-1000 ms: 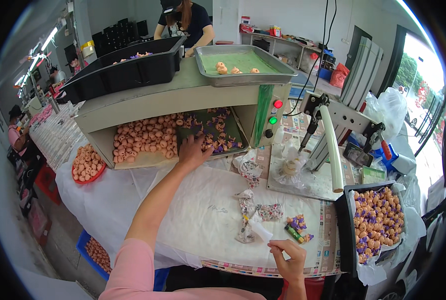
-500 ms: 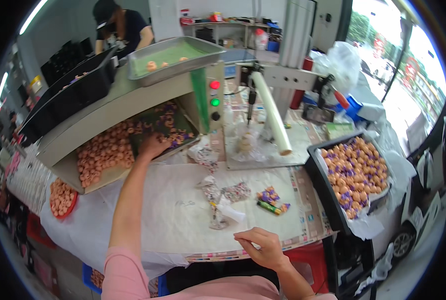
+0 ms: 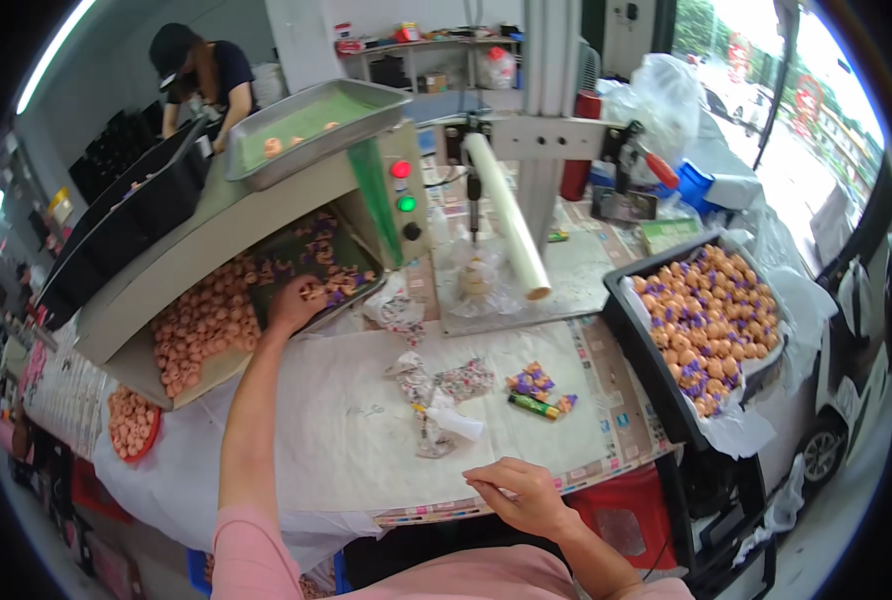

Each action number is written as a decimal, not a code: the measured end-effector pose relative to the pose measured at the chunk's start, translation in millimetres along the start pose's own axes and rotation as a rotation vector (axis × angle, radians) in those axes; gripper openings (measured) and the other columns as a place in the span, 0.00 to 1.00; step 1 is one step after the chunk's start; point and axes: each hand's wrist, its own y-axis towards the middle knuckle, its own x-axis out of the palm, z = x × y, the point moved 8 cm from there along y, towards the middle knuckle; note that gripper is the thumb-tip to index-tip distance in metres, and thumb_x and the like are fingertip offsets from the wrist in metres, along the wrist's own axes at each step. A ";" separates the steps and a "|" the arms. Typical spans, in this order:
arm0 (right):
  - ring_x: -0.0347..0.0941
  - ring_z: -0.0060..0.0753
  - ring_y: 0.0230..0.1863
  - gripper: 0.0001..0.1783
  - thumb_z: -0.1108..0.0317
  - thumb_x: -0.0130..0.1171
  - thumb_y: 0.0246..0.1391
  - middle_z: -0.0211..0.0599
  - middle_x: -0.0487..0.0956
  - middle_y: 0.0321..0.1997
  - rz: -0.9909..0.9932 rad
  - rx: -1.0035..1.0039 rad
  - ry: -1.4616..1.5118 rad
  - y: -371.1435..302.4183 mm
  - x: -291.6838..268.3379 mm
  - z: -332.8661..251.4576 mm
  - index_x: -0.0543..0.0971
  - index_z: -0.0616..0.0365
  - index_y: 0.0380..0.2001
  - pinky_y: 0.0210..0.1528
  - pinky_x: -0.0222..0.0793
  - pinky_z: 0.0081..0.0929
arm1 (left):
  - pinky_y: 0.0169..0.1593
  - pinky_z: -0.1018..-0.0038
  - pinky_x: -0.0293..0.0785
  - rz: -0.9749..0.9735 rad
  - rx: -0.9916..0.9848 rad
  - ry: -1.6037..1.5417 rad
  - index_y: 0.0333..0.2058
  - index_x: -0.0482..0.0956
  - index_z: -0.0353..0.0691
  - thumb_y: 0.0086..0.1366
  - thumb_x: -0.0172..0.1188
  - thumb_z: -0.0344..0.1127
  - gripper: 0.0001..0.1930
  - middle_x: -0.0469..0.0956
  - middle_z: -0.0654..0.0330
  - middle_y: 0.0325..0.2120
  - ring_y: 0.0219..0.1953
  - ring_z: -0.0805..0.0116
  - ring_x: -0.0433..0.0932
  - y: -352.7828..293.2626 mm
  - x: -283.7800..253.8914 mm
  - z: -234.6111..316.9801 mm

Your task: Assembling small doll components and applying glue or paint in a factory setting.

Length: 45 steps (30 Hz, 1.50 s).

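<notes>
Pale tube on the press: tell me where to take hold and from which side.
Probably best held near the lower end of the pale tube, coming from the near side: it slants down toward the viewer, that end free, while its upper end meets the press.

L hand (image 3: 291,305), ctr-left of frame: fingertips blurred among purple-tan pcs (image 3: 341,290), grip unclear. R hand (image 3: 516,495), lower ctr: gap btwn fingertips was too small to read. Blue crate (image 3: 198,572), btm left, was cut by lower edge; metal column (image 3: 551,60) by top edge. Co-worker's hands, upper L, were part hidden behind black bin (image 3: 126,220).
</notes>
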 end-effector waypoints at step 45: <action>0.77 0.36 0.28 0.09 0.77 0.62 0.51 0.40 0.80 0.29 0.034 0.113 0.008 -1.1 -4.1 21.3 0.82 0.59 0.38 0.29 0.72 0.28 | 0.20 0.84 0.67 -0.817 -0.199 -1.040 0.41 0.76 0.39 0.60 0.61 0.36 0.12 0.76 0.64 0.31 0.24 0.78 0.75 -101.9 128.5 244.5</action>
